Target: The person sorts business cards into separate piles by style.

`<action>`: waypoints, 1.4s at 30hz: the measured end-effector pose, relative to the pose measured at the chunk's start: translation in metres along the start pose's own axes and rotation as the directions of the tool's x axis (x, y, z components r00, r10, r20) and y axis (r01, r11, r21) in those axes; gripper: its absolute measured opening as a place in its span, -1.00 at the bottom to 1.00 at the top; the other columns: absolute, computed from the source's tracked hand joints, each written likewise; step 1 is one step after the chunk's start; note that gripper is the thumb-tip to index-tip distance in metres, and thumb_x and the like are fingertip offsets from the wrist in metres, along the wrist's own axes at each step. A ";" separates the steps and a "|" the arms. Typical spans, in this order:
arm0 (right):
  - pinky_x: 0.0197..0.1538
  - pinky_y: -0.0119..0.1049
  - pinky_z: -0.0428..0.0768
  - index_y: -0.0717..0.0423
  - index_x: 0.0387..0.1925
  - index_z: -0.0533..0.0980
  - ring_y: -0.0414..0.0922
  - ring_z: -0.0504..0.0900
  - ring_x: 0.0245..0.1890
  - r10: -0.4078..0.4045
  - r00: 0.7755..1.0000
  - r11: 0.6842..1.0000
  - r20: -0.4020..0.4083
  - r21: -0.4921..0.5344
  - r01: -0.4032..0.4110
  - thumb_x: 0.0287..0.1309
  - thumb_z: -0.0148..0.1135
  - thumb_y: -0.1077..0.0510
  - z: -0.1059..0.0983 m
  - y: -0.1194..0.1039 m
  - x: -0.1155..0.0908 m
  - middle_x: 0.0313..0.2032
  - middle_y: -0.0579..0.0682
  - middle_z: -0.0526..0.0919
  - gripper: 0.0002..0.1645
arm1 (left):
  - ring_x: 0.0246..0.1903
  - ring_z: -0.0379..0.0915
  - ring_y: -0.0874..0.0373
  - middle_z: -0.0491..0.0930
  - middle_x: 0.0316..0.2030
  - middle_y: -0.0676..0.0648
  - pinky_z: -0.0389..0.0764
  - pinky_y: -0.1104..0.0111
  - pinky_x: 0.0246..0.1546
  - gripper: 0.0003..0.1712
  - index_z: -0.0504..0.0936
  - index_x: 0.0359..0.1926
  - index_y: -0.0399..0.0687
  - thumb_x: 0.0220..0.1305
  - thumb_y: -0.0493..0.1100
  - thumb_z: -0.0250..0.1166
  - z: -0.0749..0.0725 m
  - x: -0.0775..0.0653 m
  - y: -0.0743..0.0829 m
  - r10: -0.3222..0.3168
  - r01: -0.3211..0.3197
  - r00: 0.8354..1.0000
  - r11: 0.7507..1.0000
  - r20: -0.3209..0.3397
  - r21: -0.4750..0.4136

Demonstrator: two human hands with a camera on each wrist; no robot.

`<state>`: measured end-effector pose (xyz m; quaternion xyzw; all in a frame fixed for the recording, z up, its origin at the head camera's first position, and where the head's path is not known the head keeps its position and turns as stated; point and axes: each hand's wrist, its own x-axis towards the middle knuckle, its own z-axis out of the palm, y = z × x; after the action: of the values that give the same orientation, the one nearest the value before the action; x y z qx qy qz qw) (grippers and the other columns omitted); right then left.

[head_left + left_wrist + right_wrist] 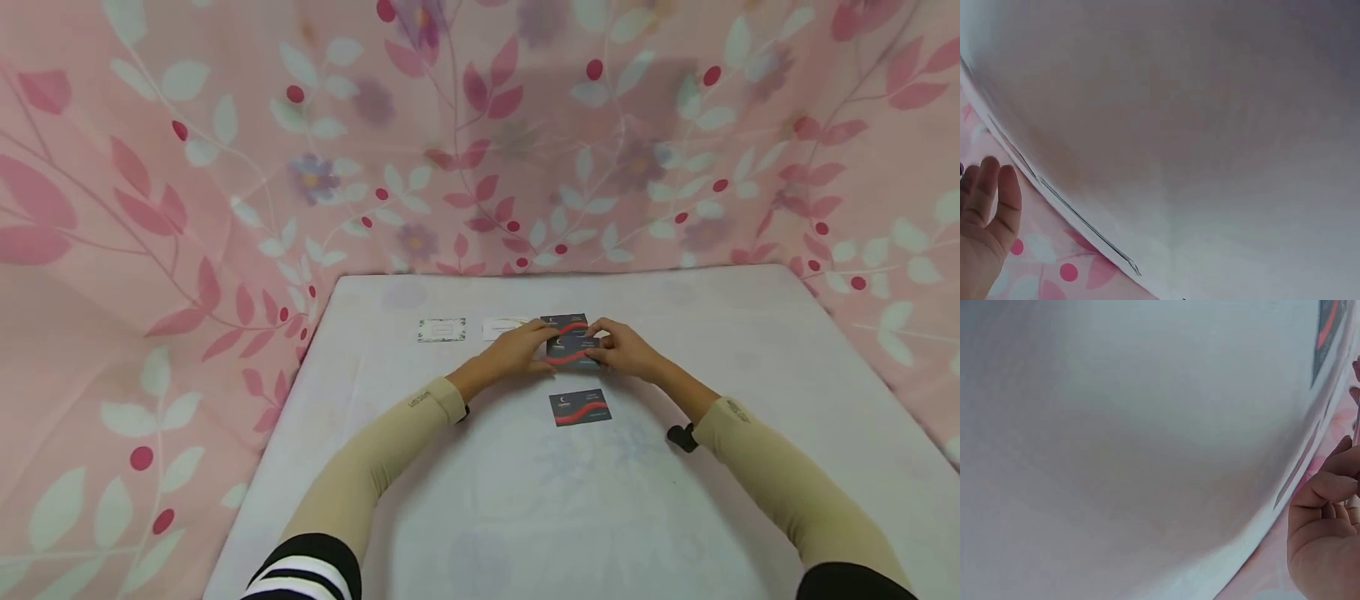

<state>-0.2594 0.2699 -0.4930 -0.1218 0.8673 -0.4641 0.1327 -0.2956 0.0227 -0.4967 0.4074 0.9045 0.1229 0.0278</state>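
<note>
A dark grey business card (572, 353) with a red wave is held up between both hands. My right hand (628, 350) pinches its right edge between thumb and fingers. At the card's left edge, the fingers and thumb of my left hand (516, 350) hold it. Just behind, a second dark card (564, 321) of the same design lies on the table, partly covered by the held one. Nearer to me lies a third such card (581, 407). In the right wrist view, curled fingers of the right hand (1329, 519) show at the right edge.
A white card with a leafy border (442, 330) lies at the back left of the white-covered table (480, 500). Beside it is another white card (498, 327), partly behind the left hand. A pink floral cloth (465, 150) hangs around the table.
</note>
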 end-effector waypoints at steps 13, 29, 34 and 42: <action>-0.39 -0.32 0.49 0.26 0.05 0.50 -0.15 0.51 -0.47 -0.153 0.974 0.959 -0.169 -0.262 0.105 0.16 0.41 0.15 0.004 -0.003 0.004 -0.24 0.16 0.63 -0.53 | 0.16 0.51 0.12 0.51 0.23 -0.02 0.60 0.20 0.04 -0.26 0.44 0.35 0.04 0.21 0.19 0.37 -0.007 0.005 0.000 -0.034 0.035 0.999 0.998 -0.026 0.057; -0.19 -0.13 0.52 0.20 0.19 0.50 -0.01 0.53 -0.21 -0.205 0.969 0.847 -0.137 -0.521 0.105 -0.21 0.66 0.00 0.006 -0.006 0.013 0.03 0.11 0.50 -0.11 | 0.19 0.50 0.11 0.54 0.23 -0.02 0.55 0.20 0.11 -0.23 0.45 0.36 0.04 0.18 0.15 0.41 -0.004 0.013 -0.005 -0.134 0.134 0.991 0.991 -0.025 -0.008; -0.20 -0.15 0.50 0.20 0.14 0.54 -0.03 0.52 -0.23 -0.198 0.966 0.846 -0.166 -0.527 0.082 -0.23 0.67 0.02 0.006 -0.005 0.015 0.00 0.08 0.53 -0.16 | 0.18 0.51 0.09 0.57 0.21 -0.04 0.54 0.18 0.12 -0.27 0.49 0.33 0.02 0.17 0.09 0.44 -0.004 0.017 -0.004 -0.147 0.146 0.988 0.989 -0.039 -0.039; -0.18 -0.12 0.49 0.23 0.15 0.53 0.02 0.52 -0.21 -0.185 0.972 0.863 -0.146 -0.497 0.090 -0.21 0.66 0.05 -0.001 -0.003 0.020 0.05 0.15 0.53 -0.17 | 0.10 0.56 0.12 0.61 0.14 -0.02 0.58 0.18 0.00 -0.32 0.54 0.28 0.05 0.15 0.10 0.44 -0.004 0.021 -0.002 -0.164 0.163 0.985 0.986 -0.052 -0.017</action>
<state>-0.2782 0.2621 -0.4927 -0.1685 0.9536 -0.2488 -0.0185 -0.3117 0.0366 -0.4917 0.3283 0.9345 0.1366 0.0163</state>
